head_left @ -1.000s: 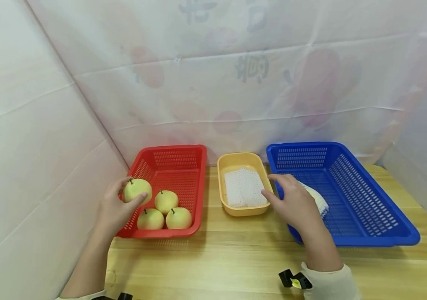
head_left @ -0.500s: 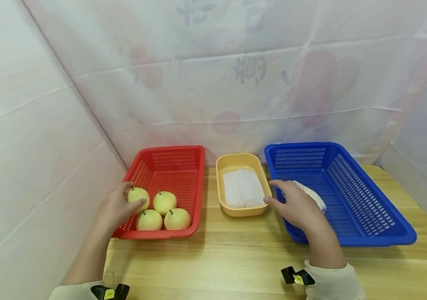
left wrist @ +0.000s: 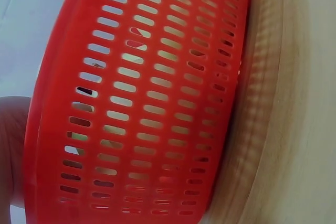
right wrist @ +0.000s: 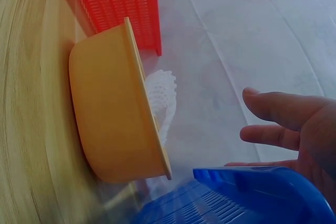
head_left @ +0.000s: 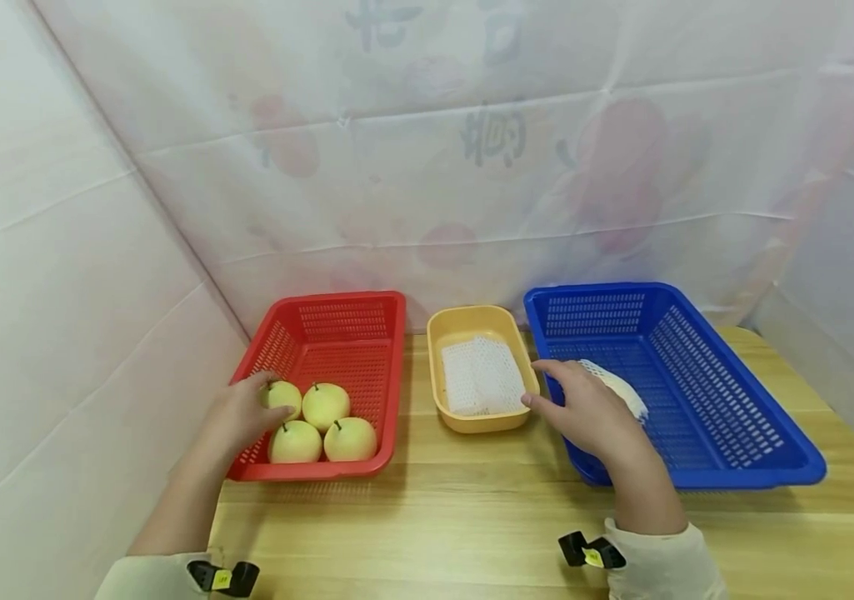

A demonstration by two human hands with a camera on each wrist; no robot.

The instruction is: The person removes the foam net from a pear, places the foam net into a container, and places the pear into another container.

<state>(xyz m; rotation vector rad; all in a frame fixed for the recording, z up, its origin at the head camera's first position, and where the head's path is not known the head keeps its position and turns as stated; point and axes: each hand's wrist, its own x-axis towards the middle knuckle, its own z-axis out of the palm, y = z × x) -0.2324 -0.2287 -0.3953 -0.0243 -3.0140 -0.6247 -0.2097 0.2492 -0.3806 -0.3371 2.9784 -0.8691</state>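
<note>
In the head view my left hand [head_left: 242, 414] reaches into the red basket [head_left: 399, 375], thumb and fingers around a yellow-green pear [head_left: 282, 397]. Several pears sit together there, among them one at the front right [head_left: 350, 439]. In the left wrist view the basket's slotted wall [left wrist: 152, 98] hides most of that hand. My right hand [head_left: 584, 408] hovers over the left rim of the blue basket [head_left: 704, 477], fingers spread and holding nothing. Partly behind it lies a pear in a white foam net [head_left: 625, 392]. The right wrist view shows its thumb and fingers apart.
Between the baskets stands a yellow tub [head_left: 482, 423] holding white foam nets [head_left: 482, 375]. All three containers are on a wooden table [head_left: 427, 533]. A pale printed cloth [head_left: 427, 183] hangs behind, and another pale cloth [head_left: 59, 333] borders the left side.
My left hand has lowered the pear into the red basket, beside the other pears. My right hand has sunk slightly, its fingers still spread. The head view has shifted a little.
</note>
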